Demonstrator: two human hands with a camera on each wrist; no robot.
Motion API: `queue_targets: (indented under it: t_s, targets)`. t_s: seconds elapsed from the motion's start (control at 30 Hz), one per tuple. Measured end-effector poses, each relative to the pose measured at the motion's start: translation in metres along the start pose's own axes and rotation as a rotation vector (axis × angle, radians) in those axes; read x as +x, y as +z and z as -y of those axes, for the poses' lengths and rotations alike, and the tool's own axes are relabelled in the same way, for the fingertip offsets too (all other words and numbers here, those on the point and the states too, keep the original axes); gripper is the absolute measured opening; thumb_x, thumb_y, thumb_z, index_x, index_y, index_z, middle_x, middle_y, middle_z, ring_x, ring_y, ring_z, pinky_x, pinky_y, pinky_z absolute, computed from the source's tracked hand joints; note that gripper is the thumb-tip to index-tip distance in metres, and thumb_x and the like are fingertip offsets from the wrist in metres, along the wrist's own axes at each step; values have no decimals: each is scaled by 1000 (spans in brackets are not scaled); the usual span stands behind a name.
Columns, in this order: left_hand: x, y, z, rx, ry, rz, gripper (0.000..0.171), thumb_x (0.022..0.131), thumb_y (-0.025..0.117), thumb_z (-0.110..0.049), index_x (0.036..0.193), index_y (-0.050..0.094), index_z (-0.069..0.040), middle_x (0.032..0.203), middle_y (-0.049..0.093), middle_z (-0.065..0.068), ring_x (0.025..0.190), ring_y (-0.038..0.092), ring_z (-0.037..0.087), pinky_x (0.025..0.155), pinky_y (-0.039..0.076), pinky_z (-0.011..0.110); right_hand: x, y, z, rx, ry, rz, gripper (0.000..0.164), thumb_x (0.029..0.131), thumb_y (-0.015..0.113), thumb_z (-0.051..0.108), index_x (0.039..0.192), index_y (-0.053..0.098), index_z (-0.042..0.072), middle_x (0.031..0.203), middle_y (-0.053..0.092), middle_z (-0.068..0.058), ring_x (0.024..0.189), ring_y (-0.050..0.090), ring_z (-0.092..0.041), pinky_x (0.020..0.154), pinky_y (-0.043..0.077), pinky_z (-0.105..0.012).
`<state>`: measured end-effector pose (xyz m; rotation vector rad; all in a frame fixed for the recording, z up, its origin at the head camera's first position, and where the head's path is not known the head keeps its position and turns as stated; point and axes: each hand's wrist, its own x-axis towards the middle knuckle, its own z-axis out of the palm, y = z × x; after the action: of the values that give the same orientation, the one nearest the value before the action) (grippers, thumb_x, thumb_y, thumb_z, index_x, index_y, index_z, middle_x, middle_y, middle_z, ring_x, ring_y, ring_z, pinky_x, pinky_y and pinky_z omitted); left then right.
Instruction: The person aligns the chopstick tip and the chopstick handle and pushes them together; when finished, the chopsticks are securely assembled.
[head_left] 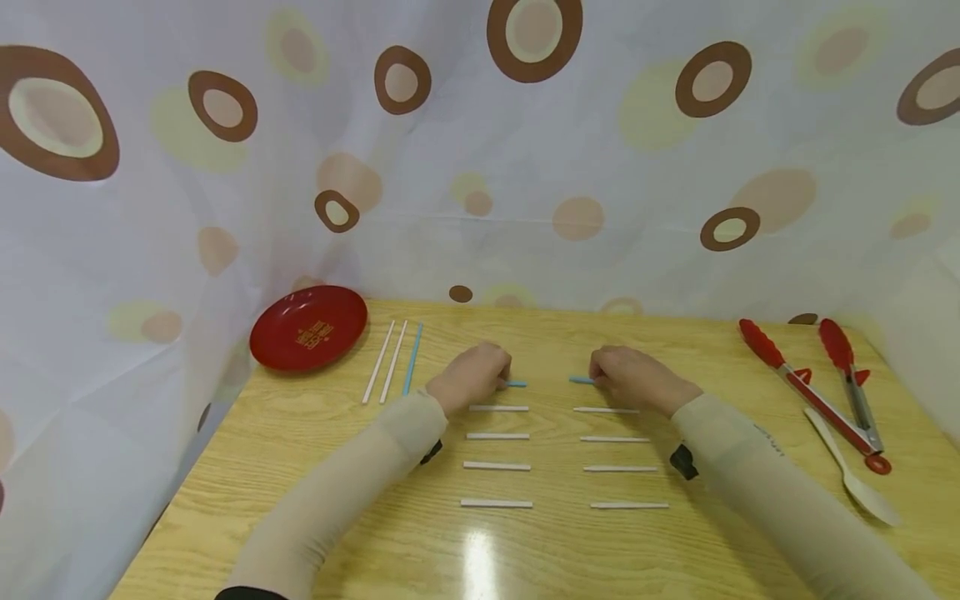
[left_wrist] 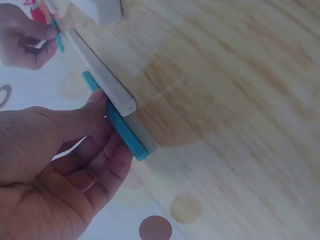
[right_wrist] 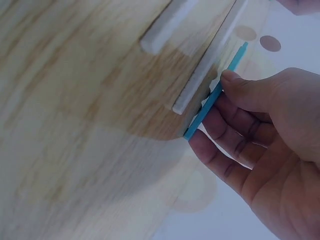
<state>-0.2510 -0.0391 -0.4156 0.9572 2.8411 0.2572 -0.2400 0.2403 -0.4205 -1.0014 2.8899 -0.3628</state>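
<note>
Out over the table, my left hand (head_left: pixel 471 375) pinches a short blue stick (left_wrist: pixel 126 132), like half of a chopstick, between thumb and fingers. My right hand (head_left: pixel 636 380) pinches another short blue stick (right_wrist: pixel 204 111), whose far end steps down to a narrower tip. A gap separates the two blue pieces, which point toward each other in the head view. Just nearer than the hands lie two columns of short white sticks, several on the left (head_left: pixel 498 437) and several on the right (head_left: pixel 615 439), spaced out in rows.
Left of the left hand lie two long whitish sticks (head_left: pixel 390 367) and a long blue stick (head_left: pixel 413 358), beside a red plate (head_left: pixel 307 329). At right are two pairs of red-tipped tongs (head_left: pixel 813 400) and a pale spoon (head_left: pixel 862 493). A patterned curtain (head_left: pixel 450 250) backs the wooden table (head_left: pixel 375 533).
</note>
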Motion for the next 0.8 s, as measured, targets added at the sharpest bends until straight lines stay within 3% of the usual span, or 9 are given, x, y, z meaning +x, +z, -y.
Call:
queue_targets:
  t_s: [0.17, 0.3, 0.67, 0.8]
  targets:
    - [-2, -2, 0, 8, -10, 21, 6, 95, 69, -15, 95, 68, -9, 95, 65, 1, 94, 61, 17, 75, 51, 25, 0, -2, 0, 11, 11, 15, 4, 97, 63, 4, 96, 60, 6, 89, 61, 0, 79, 61, -19, 69, 51, -37]
    - [-4, -7, 2, -2, -2, -12, 4, 95, 67, -11, 98, 66, -9, 96, 66, 2, 91, 64, 16, 76, 52, 24, -2, -8, 0, 11, 22, 2, 7, 97, 62, 3, 98, 58, 8, 86, 62, 0, 77, 62, -19, 67, 52, -38]
    - [-4, -21, 1, 38, 26, -64, 17, 93, 71, -14, 110, 73, -10, 107, 70, 3, 95, 65, 17, 79, 53, 27, -1, -19, 2, -14, -38, -112, 16, 85, 75, -2, 96, 69, 8, 89, 70, -4, 80, 67, -23, 69, 55, -39]
    - [-4, -24, 0, 69, 32, -91, 15, 93, 71, -17, 108, 75, -14, 105, 71, 0, 90, 66, 14, 71, 53, 25, 0, -25, 3, -39, -17, -127, 15, 85, 75, -2, 94, 72, 9, 87, 70, -2, 79, 67, -21, 69, 55, -39]
